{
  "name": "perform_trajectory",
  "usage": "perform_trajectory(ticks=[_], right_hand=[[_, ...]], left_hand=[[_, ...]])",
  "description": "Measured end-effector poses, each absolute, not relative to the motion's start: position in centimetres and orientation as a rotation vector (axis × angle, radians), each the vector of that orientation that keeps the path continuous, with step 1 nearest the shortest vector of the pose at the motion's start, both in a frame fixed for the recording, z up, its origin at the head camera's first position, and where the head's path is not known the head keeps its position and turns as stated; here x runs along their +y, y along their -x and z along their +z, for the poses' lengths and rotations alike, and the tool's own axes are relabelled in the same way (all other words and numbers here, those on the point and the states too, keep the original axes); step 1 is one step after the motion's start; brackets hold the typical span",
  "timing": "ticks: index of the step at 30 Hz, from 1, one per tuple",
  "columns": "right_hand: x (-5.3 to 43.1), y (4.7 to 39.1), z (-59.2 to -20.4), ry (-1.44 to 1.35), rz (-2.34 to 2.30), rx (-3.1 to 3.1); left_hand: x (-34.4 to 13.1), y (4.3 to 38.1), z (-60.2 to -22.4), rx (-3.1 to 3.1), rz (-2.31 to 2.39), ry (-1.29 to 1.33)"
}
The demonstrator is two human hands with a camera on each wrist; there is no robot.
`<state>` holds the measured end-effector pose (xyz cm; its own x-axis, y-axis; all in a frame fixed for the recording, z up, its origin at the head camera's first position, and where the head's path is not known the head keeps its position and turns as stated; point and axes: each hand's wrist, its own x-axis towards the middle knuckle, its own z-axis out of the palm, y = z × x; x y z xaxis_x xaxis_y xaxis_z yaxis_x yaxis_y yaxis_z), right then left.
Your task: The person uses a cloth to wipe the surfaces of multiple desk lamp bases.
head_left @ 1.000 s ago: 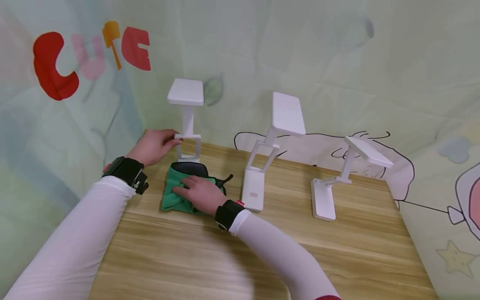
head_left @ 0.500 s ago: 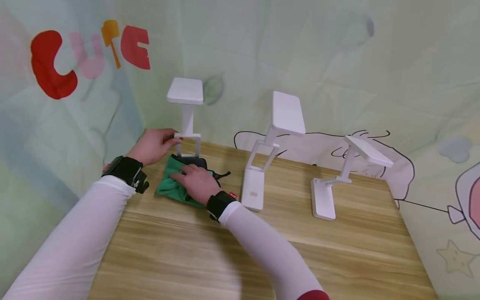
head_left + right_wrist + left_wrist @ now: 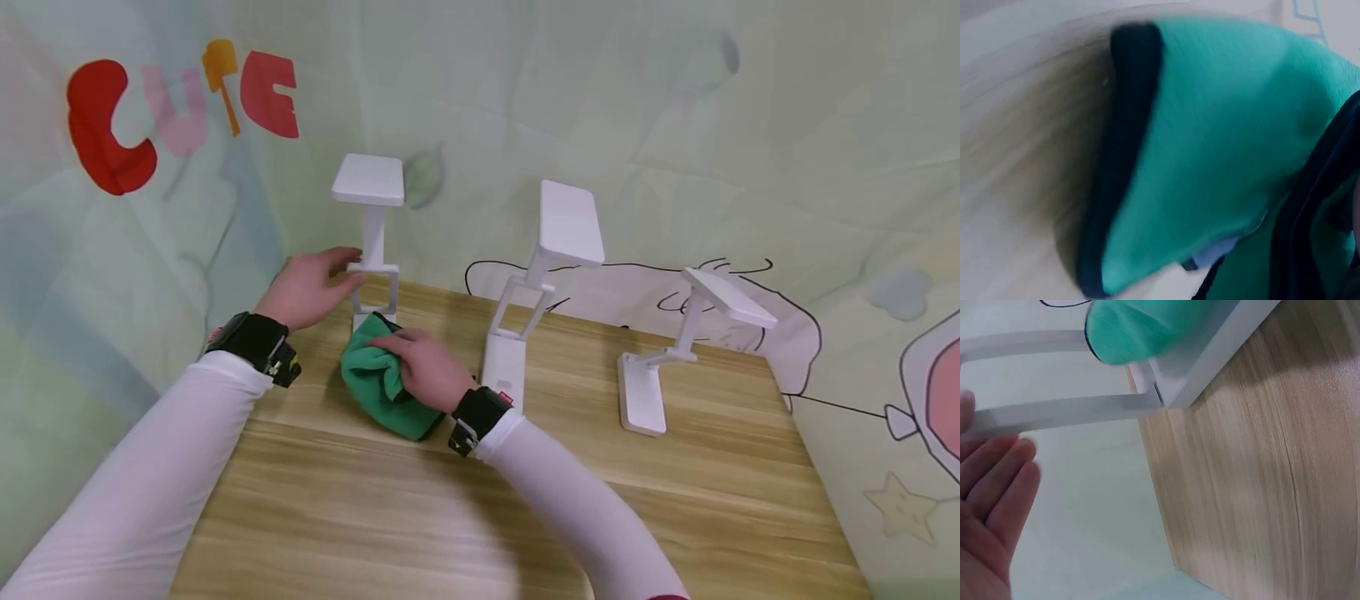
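Bunched up since the earlier frame, the black-edged green fabric cloth [image 3: 373, 398] is held in your right grip [image 3: 435, 371]. Beyond it, your left grip [image 3: 303, 292] spreads loosely at the leftmost white folding lamp [image 3: 369, 179]. Probably you're wiping its base; next, steady it and flatten the cloth.

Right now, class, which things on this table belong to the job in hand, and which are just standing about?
Apparently in the job:
green cloth, in the right grip
leftmost lamp, at the left grip

Apparently just standing about:
middle lamp
rightmost lamp
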<state>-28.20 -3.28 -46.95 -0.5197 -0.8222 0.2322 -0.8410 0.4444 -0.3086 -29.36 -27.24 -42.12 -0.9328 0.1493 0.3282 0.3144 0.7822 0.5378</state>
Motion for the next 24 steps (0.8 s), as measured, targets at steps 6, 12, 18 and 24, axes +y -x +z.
perform_trajectory(ticks=[6, 12, 18, 24], right_hand=[[0.8, 28.3, -45.1, -1.421, 0.765, -2.572], [4.0, 29.0, -44.0, -1.367, 0.927, -2.480], [6.7, 29.1, -42.9, -1.275, 1.098, -2.419], [10.1, 27.8, -41.4, -1.155, 1.173, -2.358]], left_hand=[[-24.8, 28.7, -40.5, -2.408, -0.815, 0.164], [-23.1, 28.4, -39.3, -2.125, -0.634, 0.148], [-21.6, 28.8, -39.3, -2.152, -0.521, 0.384], [-19.7, 29.0, -39.8, -2.265, -0.523, 0.515]])
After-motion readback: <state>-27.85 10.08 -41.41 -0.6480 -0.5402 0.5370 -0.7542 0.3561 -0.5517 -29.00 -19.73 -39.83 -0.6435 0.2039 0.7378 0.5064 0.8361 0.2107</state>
